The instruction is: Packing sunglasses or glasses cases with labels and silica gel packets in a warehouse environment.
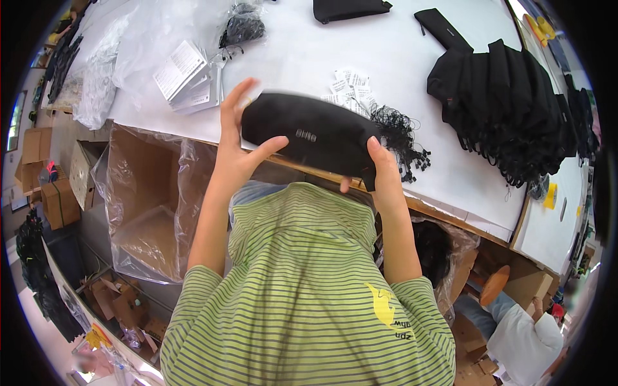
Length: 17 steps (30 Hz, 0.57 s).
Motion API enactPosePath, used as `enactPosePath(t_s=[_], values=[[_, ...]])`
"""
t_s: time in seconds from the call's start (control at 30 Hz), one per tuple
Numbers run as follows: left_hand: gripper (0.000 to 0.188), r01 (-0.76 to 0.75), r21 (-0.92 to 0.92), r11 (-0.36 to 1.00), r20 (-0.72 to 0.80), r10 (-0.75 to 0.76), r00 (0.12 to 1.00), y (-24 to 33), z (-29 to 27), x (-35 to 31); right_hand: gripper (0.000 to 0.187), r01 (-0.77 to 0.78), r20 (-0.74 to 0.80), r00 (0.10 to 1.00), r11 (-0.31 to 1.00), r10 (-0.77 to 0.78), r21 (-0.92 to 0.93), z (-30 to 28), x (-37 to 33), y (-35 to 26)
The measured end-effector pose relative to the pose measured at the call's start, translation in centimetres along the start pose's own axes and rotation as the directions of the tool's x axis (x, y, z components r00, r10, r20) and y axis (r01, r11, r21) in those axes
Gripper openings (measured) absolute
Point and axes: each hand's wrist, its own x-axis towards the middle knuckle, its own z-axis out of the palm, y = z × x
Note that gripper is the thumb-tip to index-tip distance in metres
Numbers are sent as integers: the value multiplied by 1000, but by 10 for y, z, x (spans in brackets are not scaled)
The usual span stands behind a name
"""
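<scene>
A black elongated pouch (315, 125) with a small pale print is held up between my hands, just over the table's near edge. My left hand (237, 138) grips its left end, the thumb on the front face and the index finger raised past the top corner. At the pouch's right end my right hand (384, 168) has its thumb on the face, with a fingertip showing below the lower edge. Just behind the pouch lie a heap of thin black cords (402, 138) and a pile of small white printed labels (354, 90).
The white table (290, 64) carries a large stack of black pouches (496, 106) at right, white printed cards (187, 77) and clear plastic bags (154, 38) at left. A plastic-lined cardboard box (145, 193) stands below at left. Another person (524, 334) is at lower right.
</scene>
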Motion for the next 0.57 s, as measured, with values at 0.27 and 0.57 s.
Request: enactPosePath(t_s=[0.27, 0.57], values=[[32, 128, -91, 988, 30, -125, 992, -6, 5, 2, 31, 367, -148, 892, 876, -426, -313, 0, 4, -3], [21, 124, -200, 972, 133, -98, 986, -24, 20, -5, 17, 309, -95, 899, 773, -428, -555, -33, -3, -38]])
